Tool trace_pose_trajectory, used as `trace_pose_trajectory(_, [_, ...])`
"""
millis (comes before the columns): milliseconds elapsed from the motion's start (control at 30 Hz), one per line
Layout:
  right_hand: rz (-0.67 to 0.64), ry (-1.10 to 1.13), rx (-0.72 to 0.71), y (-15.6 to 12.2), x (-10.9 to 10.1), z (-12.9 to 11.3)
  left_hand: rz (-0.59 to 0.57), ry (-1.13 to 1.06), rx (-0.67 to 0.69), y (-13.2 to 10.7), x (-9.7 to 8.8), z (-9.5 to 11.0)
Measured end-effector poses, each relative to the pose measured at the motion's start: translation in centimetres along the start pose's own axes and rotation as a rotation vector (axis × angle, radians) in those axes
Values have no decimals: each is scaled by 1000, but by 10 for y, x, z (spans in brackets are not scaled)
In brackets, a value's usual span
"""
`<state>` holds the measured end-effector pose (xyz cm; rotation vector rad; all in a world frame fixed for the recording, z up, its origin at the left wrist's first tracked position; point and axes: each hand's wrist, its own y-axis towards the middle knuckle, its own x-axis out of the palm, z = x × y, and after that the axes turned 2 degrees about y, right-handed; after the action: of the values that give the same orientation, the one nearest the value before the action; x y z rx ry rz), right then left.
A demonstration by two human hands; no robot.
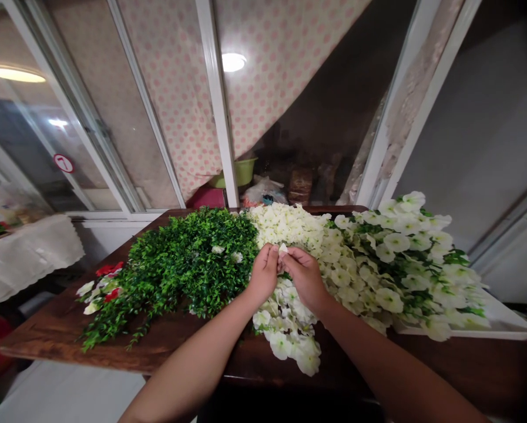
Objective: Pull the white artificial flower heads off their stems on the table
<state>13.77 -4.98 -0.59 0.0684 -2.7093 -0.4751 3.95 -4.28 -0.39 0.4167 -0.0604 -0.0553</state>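
Right hand [306, 276] pinches a white petal [283, 248]; left hand [264, 271] meets it, grip unclear. Piece apparently unfinished; white flowers [285, 226] lie heaped beside greenery [192, 258].

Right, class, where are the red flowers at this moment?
In the head view, the red flowers are on the left side of the table, at the left edge of the greenery, next to a few white blooms.

My left hand [264, 271] and right hand [306, 275] pinch a white petal [283, 248]. Greenery [192, 258] lies left of them, white flowers [349, 276] right.
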Motion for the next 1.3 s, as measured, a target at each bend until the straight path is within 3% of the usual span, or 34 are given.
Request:
trace_pose_trajectory(200, [-48,-83,-19,4,-6,-7,-110,-127,-18,2,-2,8])
trace_pose_trajectory(367, [-163,-152,38,16,-17,-13,-198,-174,-94,11,-10,6])
trace_pose_trajectory(567, [-110,-174,83,22,-22,-13,-134,-167,-111,15,-12,-2])
trace_pose_trajectory(800, [-163,-112,81,19,-18,-4,-106,-83,-74,12,-10,-4])
trace_pose_trajectory(1067, [-196,-104,87,21,-19,-3,-149,-31,-48,15,-14,-4])
trace_pose_trajectory(1167, [-95,-71,74,24,-22,-6,-175,-63,-73,19,-18,-3])
trace_pose_trajectory(1300, [154,194,20,35,-31,-16,-77,-184,-140,24,-22,-3])
